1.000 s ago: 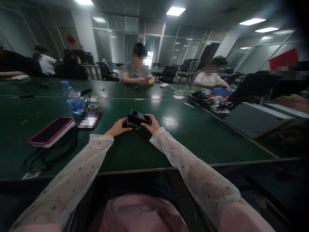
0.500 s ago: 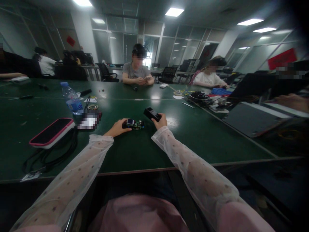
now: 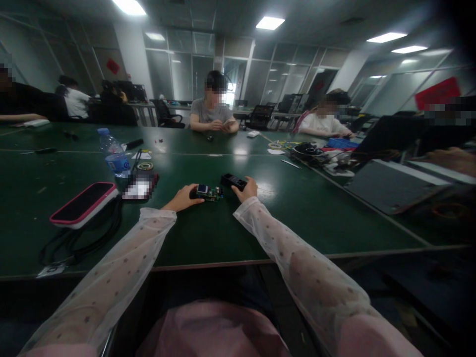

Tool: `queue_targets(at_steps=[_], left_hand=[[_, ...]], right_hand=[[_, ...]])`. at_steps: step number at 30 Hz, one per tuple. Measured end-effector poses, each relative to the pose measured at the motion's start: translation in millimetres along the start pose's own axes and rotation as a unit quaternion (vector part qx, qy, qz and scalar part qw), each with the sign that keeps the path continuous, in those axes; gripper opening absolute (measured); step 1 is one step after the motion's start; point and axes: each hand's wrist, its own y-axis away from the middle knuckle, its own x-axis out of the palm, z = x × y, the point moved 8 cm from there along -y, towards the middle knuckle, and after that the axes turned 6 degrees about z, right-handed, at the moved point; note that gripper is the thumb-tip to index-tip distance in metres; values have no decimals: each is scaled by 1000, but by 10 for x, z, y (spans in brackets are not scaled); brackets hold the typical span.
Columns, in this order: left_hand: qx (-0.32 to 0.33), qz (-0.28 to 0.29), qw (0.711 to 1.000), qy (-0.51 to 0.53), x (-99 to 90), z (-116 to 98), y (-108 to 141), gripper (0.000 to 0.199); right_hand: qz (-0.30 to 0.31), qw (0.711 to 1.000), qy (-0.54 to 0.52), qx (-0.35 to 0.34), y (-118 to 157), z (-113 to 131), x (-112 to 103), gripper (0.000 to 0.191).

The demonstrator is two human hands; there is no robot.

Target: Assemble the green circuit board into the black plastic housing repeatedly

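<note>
My left hand [image 3: 183, 198] grips the left end of a green circuit board [image 3: 211, 194] between thumb and fingers. A small screen [image 3: 203, 189] sits on the board, and small parts stand at its right end. In my right hand [image 3: 248, 189] is a black rectangular case [image 3: 233, 181], held by its right end. The case lies just right of and slightly beyond the board, with a small gap between them. Its inside is too dark to make out. Sheer dotted sleeves cover both forearms.
Left on the green table [image 3: 208, 238] are a pink-rimmed device [image 3: 85, 202] with a black cord, a water bottle [image 3: 114, 154] and a tape roll [image 3: 145, 166]. Cables [image 3: 305, 150] and a grey metal box [image 3: 394, 186] lie right. A person [image 3: 211, 111] sits opposite.
The black case has tipped from a raised slant to a flatter pose, its left end lower. My left hand keeps hold of the board. The whole view has shifted slightly.
</note>
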Motion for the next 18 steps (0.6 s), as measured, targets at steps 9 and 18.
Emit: queue_targets(at_steps=[9,18], left_hand=[[5,-4,1000,-14,-20,-33,0,62],[-6,-8,1000,-1,-28,-46,12,61]], right_hand=[[-2,1000,17,21,34,50,-54,56],[36,998,46,30,10,15,8,51]])
